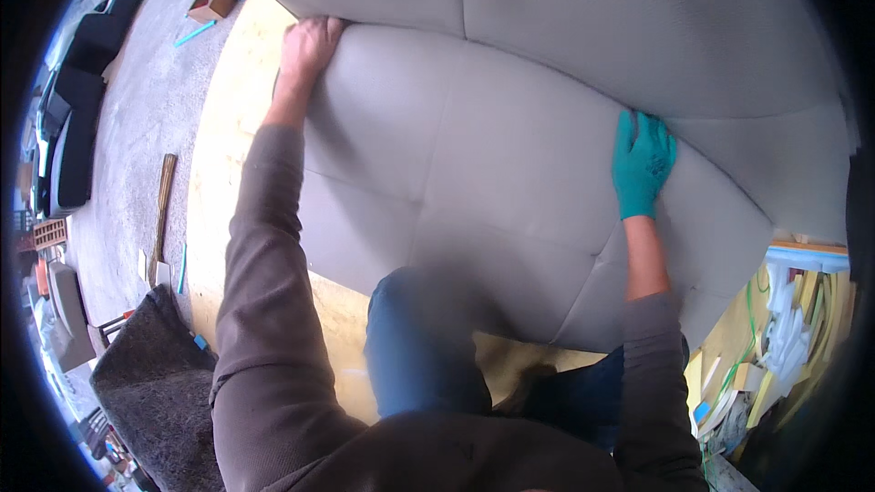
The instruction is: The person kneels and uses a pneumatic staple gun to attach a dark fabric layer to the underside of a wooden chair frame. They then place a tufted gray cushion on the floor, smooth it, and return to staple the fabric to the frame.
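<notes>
A large grey upholstered seat (510, 146), with stitched seams, fills the middle and meets a grey upholstered back panel (629, 27) along a dark crease. My left hand (310, 42), bare, is closed over the seat's far left corner, its fingertips hidden in the crease. In a teal glove, my right hand (643, 162) lies on the seat farther right, fingers extended to the crease and thumb apart. Their very tips are hard to see. One blue-trousered knee (401, 337) is up against the seat's near edge, partly blurred.
Pale wooden board (228, 118) lies under the seat. On the grey floor to the left are a wooden-handled brush (164, 210), a cardboard box (212, 2) and a dark carpet-like piece (155, 383). Foam and wood offcuts (784, 337) are heaped at right.
</notes>
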A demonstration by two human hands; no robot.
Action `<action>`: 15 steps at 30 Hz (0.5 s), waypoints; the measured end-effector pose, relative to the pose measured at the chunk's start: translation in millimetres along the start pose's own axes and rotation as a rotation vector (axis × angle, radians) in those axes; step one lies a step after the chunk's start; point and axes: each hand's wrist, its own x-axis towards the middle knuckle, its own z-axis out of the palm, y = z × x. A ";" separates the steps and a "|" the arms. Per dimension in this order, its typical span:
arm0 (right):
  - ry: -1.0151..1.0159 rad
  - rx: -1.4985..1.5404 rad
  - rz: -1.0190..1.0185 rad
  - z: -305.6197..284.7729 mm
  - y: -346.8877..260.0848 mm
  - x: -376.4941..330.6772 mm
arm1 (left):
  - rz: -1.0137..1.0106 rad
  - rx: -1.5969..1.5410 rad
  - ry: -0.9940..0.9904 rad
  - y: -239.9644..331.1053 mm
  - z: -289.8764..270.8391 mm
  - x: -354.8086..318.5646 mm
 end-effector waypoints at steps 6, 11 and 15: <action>0.015 0.049 0.030 2.1 -1.1 -3.1 | -0.306 -0.158 0.125 36.1 -32.8 -49.0; 0.057 0.068 0.032 5.7 0.8 -4.0 | -0.410 -0.082 0.146 32.7 -18.9 -37.1; 0.017 0.054 0.037 5.3 0.5 -4.1 | -0.594 -0.016 0.112 43.1 -15.0 -28.6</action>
